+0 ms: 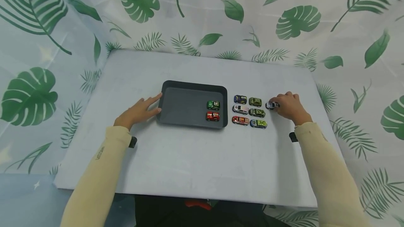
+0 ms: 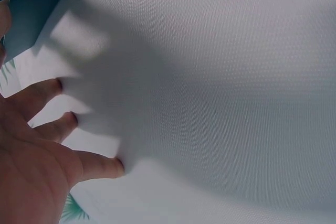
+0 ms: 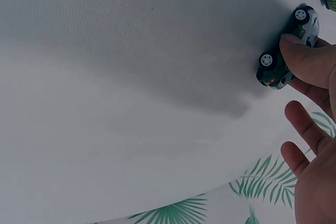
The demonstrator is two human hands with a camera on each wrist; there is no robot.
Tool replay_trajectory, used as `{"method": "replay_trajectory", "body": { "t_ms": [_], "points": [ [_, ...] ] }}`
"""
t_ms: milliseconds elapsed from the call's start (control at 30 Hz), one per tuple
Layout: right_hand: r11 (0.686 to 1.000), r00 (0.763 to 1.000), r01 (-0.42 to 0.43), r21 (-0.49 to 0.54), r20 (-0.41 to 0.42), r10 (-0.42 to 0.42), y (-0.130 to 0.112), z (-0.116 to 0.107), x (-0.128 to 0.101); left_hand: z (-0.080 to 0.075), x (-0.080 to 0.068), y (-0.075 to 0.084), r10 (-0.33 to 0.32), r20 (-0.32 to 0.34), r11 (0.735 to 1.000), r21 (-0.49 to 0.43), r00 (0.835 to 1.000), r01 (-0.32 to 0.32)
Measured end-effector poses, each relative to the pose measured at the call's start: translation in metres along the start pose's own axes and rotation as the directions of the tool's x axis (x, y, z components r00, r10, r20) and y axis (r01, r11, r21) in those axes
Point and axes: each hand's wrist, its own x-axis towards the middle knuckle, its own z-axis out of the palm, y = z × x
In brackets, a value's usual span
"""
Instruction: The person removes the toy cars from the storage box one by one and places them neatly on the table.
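My right hand (image 1: 289, 107) pinches a small toy car (image 3: 302, 22) between thumb and fingers, low over the right part of the table. The right wrist view shows its dark green side and two wheels; the other fingers are spread away from it. At the left edge of a dark grey tray (image 1: 183, 106), my left hand (image 1: 137, 112) has its fingers extended, with the fingertips at the rim. Inside the tray, along its right side, stand a green toy car (image 1: 213, 105) and, in front of it, a red toy car (image 1: 213, 116).
Between the tray and my right hand, several toy cars stand in two columns, among them a white one (image 1: 240, 109), an orange-red one (image 1: 240, 120) and a yellow-green one (image 1: 258, 124). The white table (image 1: 189, 164) meets a leaf-print cloth (image 1: 202, 16) at the back.
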Motion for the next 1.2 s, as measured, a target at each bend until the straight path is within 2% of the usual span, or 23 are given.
{"method": "replay_trajectory", "body": {
  "t_ms": [567, 933, 1200],
  "points": [
    [0.999, 0.999, -0.038, 0.012, -0.013, 0.038, -0.001, -0.002, -0.006, -0.001, 0.000, 0.001, -0.006, 0.004, 1.000, -0.004, 1.000, 0.006],
    [0.990, 0.996, -0.079, 0.116, -0.040, 0.084, 0.005, -0.009, -0.011, -0.004, -0.003, 0.004, -0.003, 0.004, 1.000, 0.010, 1.000, 0.003],
    [0.975, 0.990, -0.126, 0.180, -0.034, 0.134, 0.001, -0.016, -0.012, -0.003, -0.004, 0.004, 0.003, 0.009, 1.000, -0.018, 1.000, -0.003]
  ]
}}
